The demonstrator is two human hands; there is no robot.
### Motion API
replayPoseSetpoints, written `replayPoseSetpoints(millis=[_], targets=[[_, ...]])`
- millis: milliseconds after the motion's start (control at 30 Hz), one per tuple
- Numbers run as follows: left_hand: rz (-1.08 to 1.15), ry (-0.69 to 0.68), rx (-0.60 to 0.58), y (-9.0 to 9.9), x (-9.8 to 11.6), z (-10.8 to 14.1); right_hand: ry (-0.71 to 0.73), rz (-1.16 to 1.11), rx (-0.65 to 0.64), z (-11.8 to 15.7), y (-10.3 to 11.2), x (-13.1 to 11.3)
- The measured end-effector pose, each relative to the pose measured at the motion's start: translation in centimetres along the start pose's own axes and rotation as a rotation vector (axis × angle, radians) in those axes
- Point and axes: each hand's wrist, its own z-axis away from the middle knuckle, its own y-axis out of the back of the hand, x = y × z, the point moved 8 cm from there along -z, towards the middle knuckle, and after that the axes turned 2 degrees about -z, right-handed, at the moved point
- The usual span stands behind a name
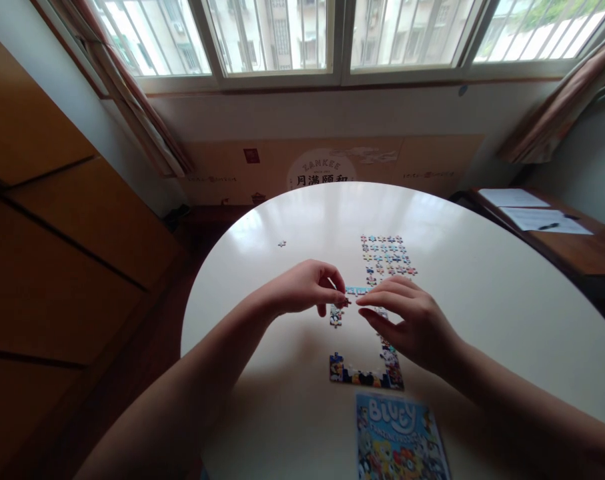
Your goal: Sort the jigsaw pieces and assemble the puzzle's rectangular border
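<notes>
On the round white table lies a partly joined puzzle frame, its bottom edge and right side assembled. My left hand pinches a small puzzle piece at the frame's upper left corner. My right hand hovers over the frame's right side, fingers extended toward the same spot, next to a short blue strip of the top edge. A small joined bit lies just below the left hand. What the right fingers touch is hard to tell.
Several loose pieces are laid in rows beyond the hands. One stray piece lies far left. The blue puzzle box sits at the near edge. A side desk with papers and a pen stands at right.
</notes>
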Motion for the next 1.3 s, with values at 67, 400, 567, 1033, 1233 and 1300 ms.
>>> replayPoseSetpoints(millis=[67,400,567,1033,1233,1300], targets=[[0.027,0.004,-0.049,-0.6,-0.1,0.1,0.028,0.009,-0.012,-0.1,-0.3,-0.4],[-0.020,-0.015,-0.101,-0.8,-0.9,-0.5,0.019,0.069,-0.036,-0.2,-1.1,-0.4],[-0.116,0.026,-0.133,-0.8,-0.7,0.0,-0.009,0.063,-0.072,-0.1,-1.6,-0.4],[-0.653,0.068,-0.111,0.0,-1.8,0.2,-0.084,0.043,-0.260,1.0,-4.5,0.2],[-0.677,0.087,-0.108,-0.1,-1.7,0.2,-0.101,0.061,-0.274,1.0,-4.6,0.4],[-0.684,0.091,-0.102,0.0,-1.6,0.2,-0.108,0.061,-0.277,1.0,-4.6,0.4]])
